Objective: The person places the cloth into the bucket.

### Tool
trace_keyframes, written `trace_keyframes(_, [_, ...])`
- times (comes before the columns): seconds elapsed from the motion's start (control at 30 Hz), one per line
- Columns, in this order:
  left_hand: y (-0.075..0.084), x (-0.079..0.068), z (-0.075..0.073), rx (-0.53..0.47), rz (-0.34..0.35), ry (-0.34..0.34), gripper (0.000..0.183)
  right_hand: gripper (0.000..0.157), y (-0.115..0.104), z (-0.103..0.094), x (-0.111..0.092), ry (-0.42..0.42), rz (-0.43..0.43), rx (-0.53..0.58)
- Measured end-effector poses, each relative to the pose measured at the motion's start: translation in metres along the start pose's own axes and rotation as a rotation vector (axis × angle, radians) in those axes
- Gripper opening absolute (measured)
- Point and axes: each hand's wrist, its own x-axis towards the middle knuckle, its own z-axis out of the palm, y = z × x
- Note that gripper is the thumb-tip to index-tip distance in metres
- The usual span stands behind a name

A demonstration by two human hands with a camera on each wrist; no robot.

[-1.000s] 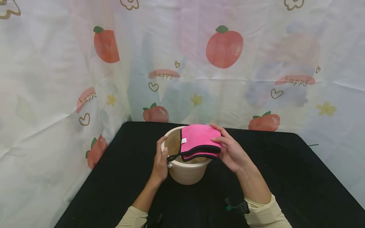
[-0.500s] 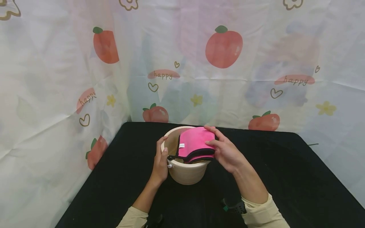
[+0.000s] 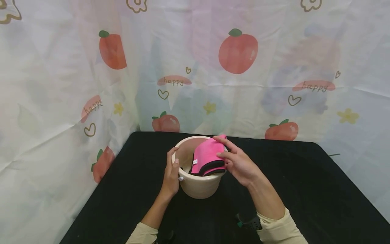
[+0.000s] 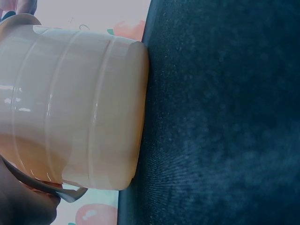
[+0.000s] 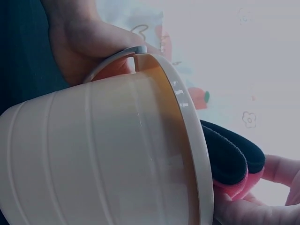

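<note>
A cream plastic bucket [image 3: 199,188] stands upright on the black table. My left hand [image 3: 171,174] grips its left rim, and the grey handle [image 5: 112,61] shows beside that hand in the right wrist view. With my right hand [image 3: 242,166] I pinch the right edge of a folded pink cloth item [image 3: 208,154] with black trim and a small white tag. It tilts down into the bucket's mouth, its lower left part below the rim. In the right wrist view its thick black-edged folds [image 5: 229,154] stick out past the rim. The bucket's bottom inside is hidden.
The black-covered table [image 3: 304,183] spreads around the bucket. A pale curtain [image 3: 195,44] printed with fruit and flowers hangs behind and on the left. A dark strap [image 3: 253,223] sits at the right wrist by the sleeve.
My right hand has moved left and slightly down, lowering the pink cloth item from above the rim into the bucket's mouth. The left hand and bucket have stayed put.
</note>
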Motion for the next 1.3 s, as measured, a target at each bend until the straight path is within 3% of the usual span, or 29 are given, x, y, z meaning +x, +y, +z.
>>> trace_keyframes(0.4, [0.0036, -0.0005, 0.0003, -0.002, -0.015, 0.011, 0.047, 0.059, 0.0052, -0.0015, 0.0019, -0.031, -0.018, -0.038])
trace_keyframes(0.67, [0.0033, 0.0001, 0.0003, -0.015, -0.008, -0.003, 0.048, 0.057, 0.0046, -0.0001, 0.0013, -0.07, -0.044, 0.036])
trace_keyframes(1.3, [0.0044, -0.0008, -0.0006, -0.009, -0.031, -0.01, 0.048, 0.049, 0.0041, 0.003, -0.0013, -0.043, -0.025, 0.076])
